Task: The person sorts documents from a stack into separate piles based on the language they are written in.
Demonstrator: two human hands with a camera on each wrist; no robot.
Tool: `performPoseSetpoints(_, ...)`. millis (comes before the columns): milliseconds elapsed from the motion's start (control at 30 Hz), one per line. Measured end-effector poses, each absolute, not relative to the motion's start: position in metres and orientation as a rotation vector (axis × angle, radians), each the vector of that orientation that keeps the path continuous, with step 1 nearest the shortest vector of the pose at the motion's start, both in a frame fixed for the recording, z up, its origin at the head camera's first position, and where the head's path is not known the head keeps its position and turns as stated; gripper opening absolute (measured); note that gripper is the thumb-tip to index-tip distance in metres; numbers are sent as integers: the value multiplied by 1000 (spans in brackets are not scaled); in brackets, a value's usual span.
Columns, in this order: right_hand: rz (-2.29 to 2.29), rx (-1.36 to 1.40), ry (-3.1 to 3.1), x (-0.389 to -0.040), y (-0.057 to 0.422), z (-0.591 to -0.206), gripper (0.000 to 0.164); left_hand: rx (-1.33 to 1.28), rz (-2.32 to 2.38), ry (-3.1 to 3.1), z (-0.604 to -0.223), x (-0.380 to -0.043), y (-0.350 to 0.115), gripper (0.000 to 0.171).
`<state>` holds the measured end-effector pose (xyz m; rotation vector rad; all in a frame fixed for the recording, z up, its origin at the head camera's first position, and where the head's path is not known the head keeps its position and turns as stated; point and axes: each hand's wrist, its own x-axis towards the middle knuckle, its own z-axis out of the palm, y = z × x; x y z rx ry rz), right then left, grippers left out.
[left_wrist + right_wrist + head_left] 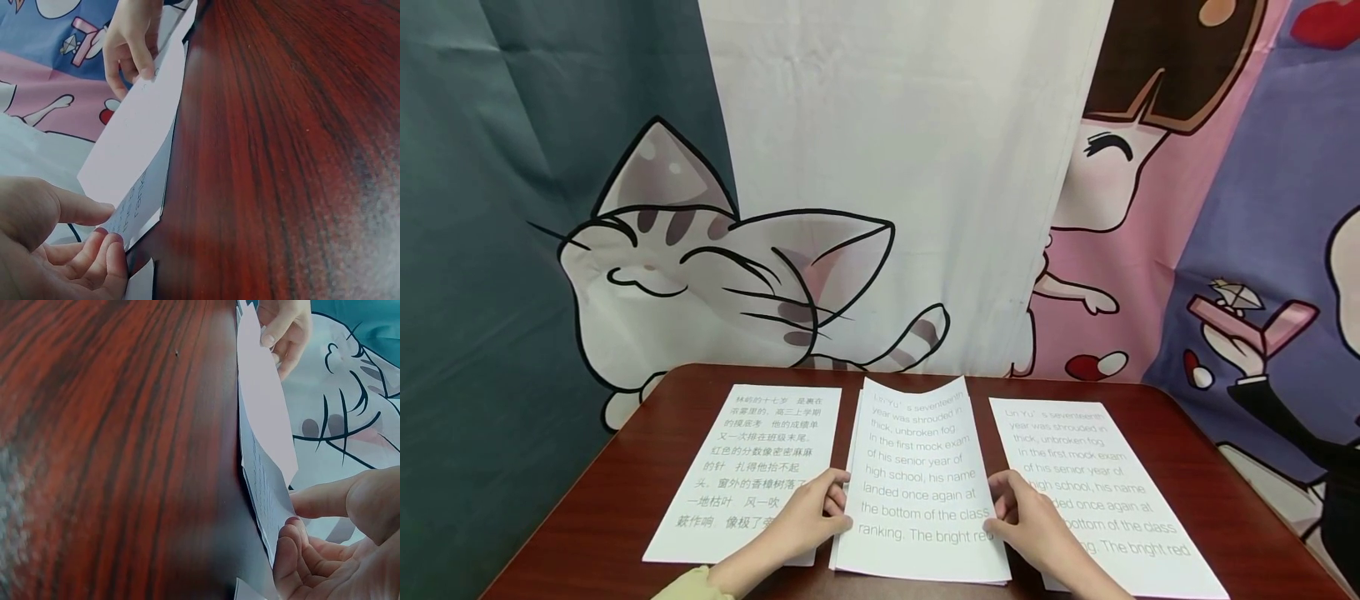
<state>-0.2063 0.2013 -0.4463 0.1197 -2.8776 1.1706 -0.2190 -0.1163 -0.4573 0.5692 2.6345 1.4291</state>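
Observation:
A printed sheet of paper (pixel 917 475) with English text bows upward over a stack of sheets in the middle of the table. My left hand (pixel 814 510) pinches its left edge between thumb and fingers. On the opposite edge, my right hand (pixel 1028 518) pinches the same sheet. Both wrist views show the sheet lifted at its sides, with more printed paper (pixel 134 209) beneath it. In the right wrist view the thumb and fingers of the right hand (pixel 337 531) meet at the sheet's edge.
Left of the middle stack lies a pile with Chinese text (pixel 741 467); to the right lies another with English text (pixel 1120 492), partly behind my right hand. All rest on a dark red wooden table (pixel 580 508). A cartoon-printed curtain (pixel 910 125) hangs behind.

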Motion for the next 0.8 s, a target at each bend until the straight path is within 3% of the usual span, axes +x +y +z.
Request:
performPoseSetpoints(367, 1181, 149, -2861, -205, 203, -445, 47, 561, 1439, 2645, -456, -219, -117, 55)
performPoseSetpoints(800, 1244, 145, -2857, -209, 215, -432, 37, 528, 1497, 2588, -446, -221, -110, 59)
